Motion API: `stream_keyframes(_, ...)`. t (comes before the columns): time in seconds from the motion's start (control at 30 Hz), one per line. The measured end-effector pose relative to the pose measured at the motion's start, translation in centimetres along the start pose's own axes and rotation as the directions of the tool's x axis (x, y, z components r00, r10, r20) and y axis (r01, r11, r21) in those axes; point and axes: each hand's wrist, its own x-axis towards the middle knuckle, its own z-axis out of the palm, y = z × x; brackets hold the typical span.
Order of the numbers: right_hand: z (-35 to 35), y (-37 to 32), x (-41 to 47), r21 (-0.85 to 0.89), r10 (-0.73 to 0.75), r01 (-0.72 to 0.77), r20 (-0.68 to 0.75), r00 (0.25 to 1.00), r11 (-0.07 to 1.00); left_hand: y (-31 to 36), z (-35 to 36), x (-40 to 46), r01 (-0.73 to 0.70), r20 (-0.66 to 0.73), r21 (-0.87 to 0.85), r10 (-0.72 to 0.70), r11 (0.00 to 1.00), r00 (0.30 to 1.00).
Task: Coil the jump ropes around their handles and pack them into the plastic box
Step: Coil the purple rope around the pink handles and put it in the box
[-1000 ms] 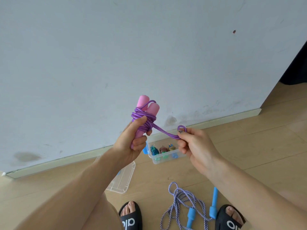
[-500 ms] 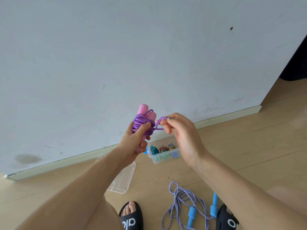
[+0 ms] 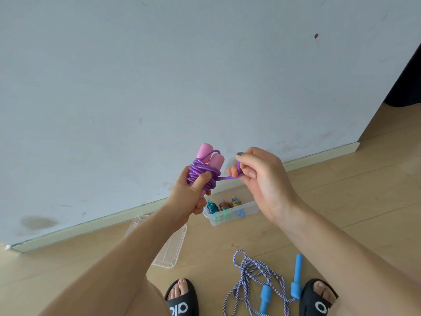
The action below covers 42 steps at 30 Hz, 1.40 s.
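Head view: left hand gripped pink foam handles wound with glossy purple rope; right hand pinched rope's loose end. Clear plastic box sat on wooden floor below.

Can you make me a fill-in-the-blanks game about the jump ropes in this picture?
1. The left hand grips two ____ handles wrapped in purple rope.
2. The right hand pinches the rope's loose ____.
3. The striped rope on the floor has ____ handles.

Missing words: pink; end; blue
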Motion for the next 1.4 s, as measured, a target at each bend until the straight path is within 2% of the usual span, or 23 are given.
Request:
stream_keyframes(0.07, -0.5, -0.6, 0.4, -0.036, -0.042, 0.044, 0.039, 0.998, 0.998, -0.1, 0.3, -0.2, -0.063, -0.008, 0.075, 0.064, 0.995, 0.998)
stream_keyframes(0.17, -0.8, -0.6, 0.5, -0.047, -0.089, 0.091, 0.046, 0.995, 0.995, -0.6, 0.9, -0.8, -0.067, 0.011, 0.095, 0.066, 0.993, 0.998)
stream_keyframes(0.27, -0.6, 0.0, 0.2, -0.023, -0.073, 0.076, 0.104, 0.992, 0.997, -0.7, 1.3, -1.0, -0.08, 0.033, 0.17, 0.076, 0.982, 0.997)
stream_keyframes(0.43, -1.0, -0.6, 0.6, -0.042, -0.03, 0.037, 0.163, 0.986, 0.998, -0.6, 1.2, -1.9, -0.21, 0.067, 0.281, 0.199, 0.937, 0.978)
stream_keyframes(0.6, -1.3, -0.6, 0.0, -0.163, 0.008, 0.034, 0.25, 0.968, 0.986, -0.1, 1.5, -2.6, -0.273, 0.06, 0.332, 0.269, 0.903, 0.961)
stream_keyframes(0.7, -1.4, -1.0, -0.3, -0.214, 0.018, 0.035, 0.238, 0.971, 0.976, 0.2, 1.4, -3.0, -0.293, 0.073, 0.342, 0.286, 0.893, 0.955)
stream_keyframes(0.87, -2.1, -1.2, -0.1, -0.04, 0.056, -0.047, 0.252, 0.966, 0.998, 0.3, 1.2, -3.3, -0.3, 0.07, 0.318, 0.294, 0.899, 0.953)
stream_keyframes(0.93, -2.3, -1.1, -0.4, -0.16, -0.011, 0.047, 0.219, 0.976, 0.986, 0.3, 0.9, -3.4, -0.313, 0.059, 0.336, 0.311, 0.889, 0.948)
stream_keyframes(1.0, -2.4, -0.7, -0.5, -0.417, -0.144, 0.215, 0.194, 0.97, 0.883, 0.5, 0.8, -3.6, -0.339, 0.056, 0.357, 0.342, 0.871, 0.938)
stream_keyframes(1.07, -2.2, 0.0, -0.6, -0.549, -0.22, 0.292, 0.194, 0.956, 0.783, 0.8, 1.0, -4.0, -0.381, 0.051, 0.377, 0.392, 0.844, 0.919)
stream_keyframes(1.23, -2.0, 0.5, -0.7, -0.663, -0.271, 0.335, 0.202, 0.941, 0.67, 1.4, 1.7, -4.9, -0.449, 0.062, 0.4, 0.465, 0.799, 0.883)
stream_keyframes(1.4, -2.0, 0.2, -0.5, -0.685, -0.314, 0.35, 0.184, 0.931, 0.638, 1.3, 1.6, -4.8, -0.499, 0.109, 0.464, 0.512, 0.732, 0.852)
